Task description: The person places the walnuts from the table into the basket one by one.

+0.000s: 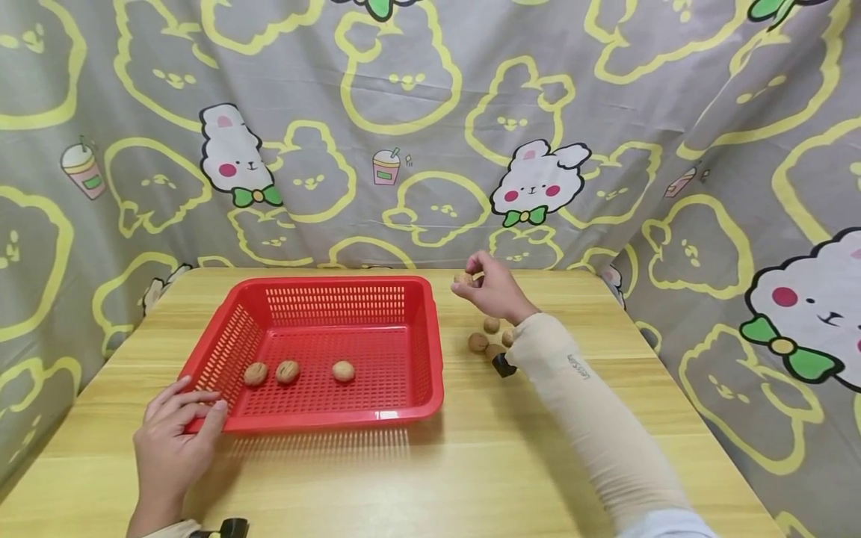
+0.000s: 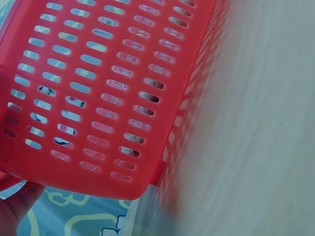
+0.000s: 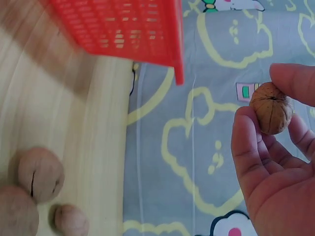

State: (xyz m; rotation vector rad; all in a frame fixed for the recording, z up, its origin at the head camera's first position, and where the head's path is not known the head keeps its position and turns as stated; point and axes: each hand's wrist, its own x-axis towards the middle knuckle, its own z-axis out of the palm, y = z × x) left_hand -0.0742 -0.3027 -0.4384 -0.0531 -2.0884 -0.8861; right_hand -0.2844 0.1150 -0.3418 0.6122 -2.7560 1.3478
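Note:
My right hand (image 1: 494,288) pinches a walnut (image 3: 272,108) between thumb and fingers, raised over the far part of the table, right of the red plastic basket (image 1: 430,336). At the basket's near left corner, my left hand (image 1: 176,437) holds the rim, with fingers over the edge. Three walnuts lie inside: one walnut (image 1: 255,374) by the left wall, another walnut (image 1: 287,371) beside it and a paler walnut (image 1: 343,371) nearer the middle. Below my right wrist, several walnuts (image 1: 477,342) sit grouped on the table, partly hidden by the sleeve and wrist camera.
The light wooden table (image 1: 377,478) runs back to a grey curtain (image 1: 430,149) with cartoon rabbits, which also closes off both sides. Slotted walls and a raised rim surround the basket. A black wrist camera (image 1: 503,365) sticks out beside the walnut group.

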